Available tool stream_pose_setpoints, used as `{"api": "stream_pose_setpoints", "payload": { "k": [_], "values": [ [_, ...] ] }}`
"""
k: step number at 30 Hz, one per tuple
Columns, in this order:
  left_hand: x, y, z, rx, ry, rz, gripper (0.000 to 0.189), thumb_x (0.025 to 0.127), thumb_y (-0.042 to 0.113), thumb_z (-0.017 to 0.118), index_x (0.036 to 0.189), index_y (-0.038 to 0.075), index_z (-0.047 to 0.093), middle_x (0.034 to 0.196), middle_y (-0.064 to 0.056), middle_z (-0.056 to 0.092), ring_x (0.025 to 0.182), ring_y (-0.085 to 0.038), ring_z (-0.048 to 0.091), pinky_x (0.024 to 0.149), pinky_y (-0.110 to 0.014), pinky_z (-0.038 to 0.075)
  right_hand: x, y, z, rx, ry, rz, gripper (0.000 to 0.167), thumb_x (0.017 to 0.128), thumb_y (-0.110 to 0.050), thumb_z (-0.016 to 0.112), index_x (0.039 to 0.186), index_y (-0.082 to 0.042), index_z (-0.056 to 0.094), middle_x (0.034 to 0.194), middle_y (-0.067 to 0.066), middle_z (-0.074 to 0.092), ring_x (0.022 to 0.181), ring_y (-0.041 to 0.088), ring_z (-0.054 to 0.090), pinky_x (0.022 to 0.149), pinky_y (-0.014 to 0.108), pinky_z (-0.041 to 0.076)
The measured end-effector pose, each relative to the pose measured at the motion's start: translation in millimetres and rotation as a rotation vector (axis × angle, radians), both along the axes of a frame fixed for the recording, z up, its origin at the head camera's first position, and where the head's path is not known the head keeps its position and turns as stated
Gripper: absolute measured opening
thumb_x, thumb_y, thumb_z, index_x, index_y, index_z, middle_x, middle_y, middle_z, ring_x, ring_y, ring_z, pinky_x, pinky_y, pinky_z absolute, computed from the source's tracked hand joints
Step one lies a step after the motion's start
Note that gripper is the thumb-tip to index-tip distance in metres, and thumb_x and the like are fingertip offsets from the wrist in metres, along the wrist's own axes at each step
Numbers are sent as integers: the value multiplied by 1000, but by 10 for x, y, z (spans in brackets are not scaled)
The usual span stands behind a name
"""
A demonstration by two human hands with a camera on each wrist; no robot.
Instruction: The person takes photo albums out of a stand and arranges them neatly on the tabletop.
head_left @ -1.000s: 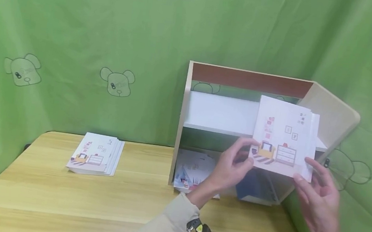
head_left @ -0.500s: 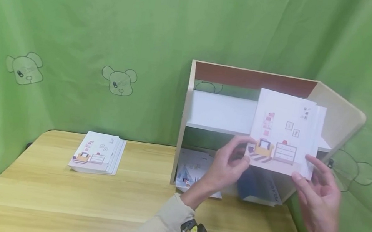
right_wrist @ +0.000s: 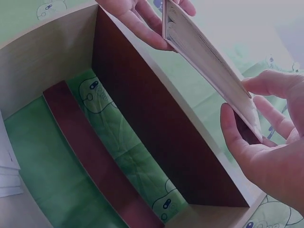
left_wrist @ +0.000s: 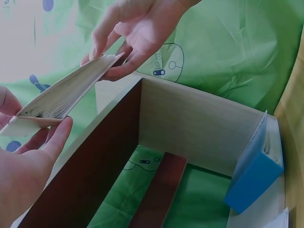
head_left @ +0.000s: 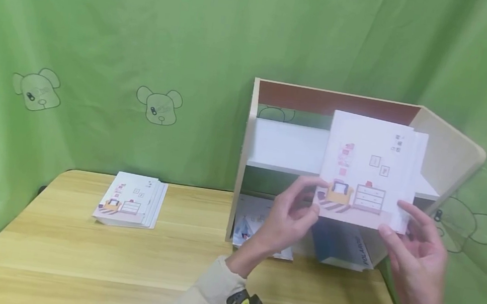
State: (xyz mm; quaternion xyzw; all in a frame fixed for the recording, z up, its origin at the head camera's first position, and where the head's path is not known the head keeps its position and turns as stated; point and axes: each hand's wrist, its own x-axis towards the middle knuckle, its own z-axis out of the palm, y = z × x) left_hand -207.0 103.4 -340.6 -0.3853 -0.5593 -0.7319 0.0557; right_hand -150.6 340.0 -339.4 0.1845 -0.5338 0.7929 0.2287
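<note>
Left grip: the left hand point(head_left: 292, 214) pinches the lower left corner of the stack of cards point(head_left: 368, 172), thumb on the printed face, fingers behind.
Right grip: the right hand point(head_left: 417, 259) holds the lower right corner of the same stack, fingertips curled round its edge.
Stack of cards: held upright in the air in front of the wooden shelf unit point(head_left: 449, 152), covering part of its white shelf board point(head_left: 287, 147); the top card shows an armchair and a chest of drawers.
Wrist views: the stack is seen edge-on, a thick bundle between the two hands above the shelf unit's open top.
Under the shelf: a blue box point(head_left: 341, 245) and some loose cards point(head_left: 257, 224) lie in the lower compartment.
Surface: a light wood surface point(head_left: 119, 268); a second pile of cards point(head_left: 132, 202) lies near its far left edge, well apart from the hands.
Room: green cloth point(head_left: 148, 34) printed with bear faces hangs behind and on both sides.
</note>
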Motion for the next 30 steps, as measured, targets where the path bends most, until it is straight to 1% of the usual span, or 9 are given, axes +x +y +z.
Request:
{"api": "stream_pose_setpoints", "payload": {
  "k": [3,10,13,19,25,30],
  "values": [
    [18,-37,4,7,1,-3,51,95,-8,49,141,14,51,150,0,48,128,-15,56,100,-31,55,18,-37,17,6,28,16,63,88,33,41,147,14,37,155,25,37,129,32,57,104,35,47],
    [45,-129,-9,26,29,-19,50,94,-11,48,141,7,49,150,-11,49,129,-19,56,102,-35,54,45,-107,48,51,34,-4,62,87,34,43,146,15,38,150,26,41,126,31,59,101,37,47],
    [70,-179,-11,38,37,-28,50,94,-12,48,141,6,48,149,-11,48,130,-20,55,104,-36,53,52,-138,48,79,34,-15,62,86,35,44,145,15,39,149,25,43,126,30,59,101,36,48],
    [112,-284,-25,50,61,-32,50,94,-11,48,141,5,49,148,-11,49,132,-22,54,105,-39,52,56,-182,41,124,61,7,62,85,36,43,144,16,40,146,24,48,128,30,58,102,35,49],
    [141,-399,-67,60,78,-24,50,93,-12,48,141,3,48,146,-13,50,131,-25,55,107,-43,50,73,-261,67,213,15,-49,65,83,35,52,144,12,44,140,21,55,122,28,61,98,32,54],
    [150,-490,-104,57,93,2,50,92,-12,49,140,2,48,144,-17,49,127,-28,56,106,-44,52,86,-350,92,243,-19,-81,68,80,34,58,143,11,46,140,20,56,122,28,61,98,31,55]
  ]
}}
